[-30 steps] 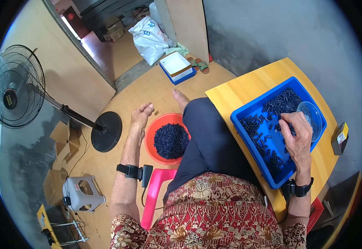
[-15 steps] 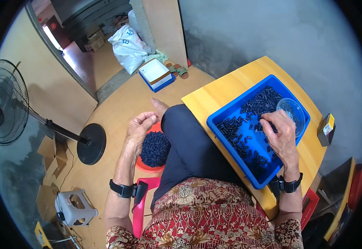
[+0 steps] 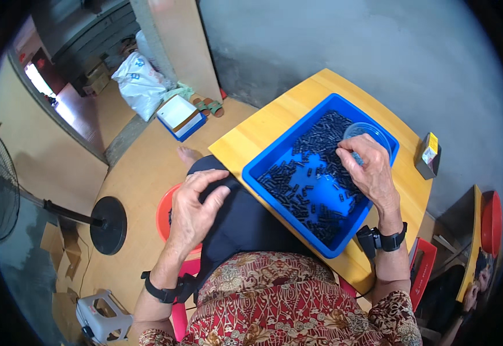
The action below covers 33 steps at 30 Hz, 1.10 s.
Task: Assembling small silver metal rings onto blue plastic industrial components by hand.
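My left hand (image 3: pixel 195 209) hovers over my thigh, left of the table, with thumb and fingers apart and nothing visible between them. On the table sits a blue plastic tray (image 3: pixel 289 218) holding many small black cylindrical pieces (image 3: pixel 327 131). A clear round tub (image 3: pixel 372 130) rests in its right far side; its contents are mostly hidden behind my right hand (image 3: pixel 371 168). That hand is bent over the tray beside the tub, thumb and fingertips pinched together. Whatever they hold is too small or hidden to name. Partly behind my left hand, an orange-red basin (image 3: pixel 165 216) stands on the floor.
The yellow wooden table (image 3: pixel 234 144) carries a small dark box with a yellow package (image 3: pixel 429 151) at its right. A fan (image 3: pixel 108 225) and grey stool (image 3: pixel 102 316) stand left. White sack (image 3: pixel 139 86), stacked trays (image 3: pixel 181 115) and slippers (image 3: pixel 208 106) lie beyond. Another person's hands (image 3: pixel 475 287) show far right.
My left hand has moved from above the basin to over my thigh, its fingers spreading apart. My right hand stays pinched over the tray. The whole view has shifted, with the tray now further left.
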### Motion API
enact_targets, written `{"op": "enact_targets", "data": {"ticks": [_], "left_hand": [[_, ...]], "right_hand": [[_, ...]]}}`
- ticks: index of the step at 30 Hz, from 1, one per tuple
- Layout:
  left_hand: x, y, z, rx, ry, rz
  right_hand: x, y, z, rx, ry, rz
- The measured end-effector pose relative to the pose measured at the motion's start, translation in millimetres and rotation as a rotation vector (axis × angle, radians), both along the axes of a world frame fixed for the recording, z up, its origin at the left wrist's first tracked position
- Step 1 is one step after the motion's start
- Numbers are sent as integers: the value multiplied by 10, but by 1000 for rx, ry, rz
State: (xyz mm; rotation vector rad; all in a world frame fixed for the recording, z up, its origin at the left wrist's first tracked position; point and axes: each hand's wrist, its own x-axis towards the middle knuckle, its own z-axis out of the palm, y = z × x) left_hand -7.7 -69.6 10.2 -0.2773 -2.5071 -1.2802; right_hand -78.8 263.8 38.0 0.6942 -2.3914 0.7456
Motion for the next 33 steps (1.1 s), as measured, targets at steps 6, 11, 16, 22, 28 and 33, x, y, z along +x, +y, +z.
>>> {"op": "enact_targets", "data": {"ticks": [6, 11, 16, 22, 28, 33], "left_hand": [[27, 479, -33, -484, 149, -307], [-70, 637, -257, -509, 127, -380], [-55, 799, -314, -421, 124, -475], [-43, 895, -381, -391, 156, -549], [25, 999, -329, -330, 140, -631], [24, 960, -265, -225, 188, -539]], "right_hand": [[36, 190, -12, 26, -129, -26], [76, 222, -72, 39, -256, 34], [98, 170, -132, 126, -291, 100], [171, 173, -88, 338, -387, 153], [222, 174, -61, 461, -484, 198], [180, 176, -277, 473, -461, 219]]}}
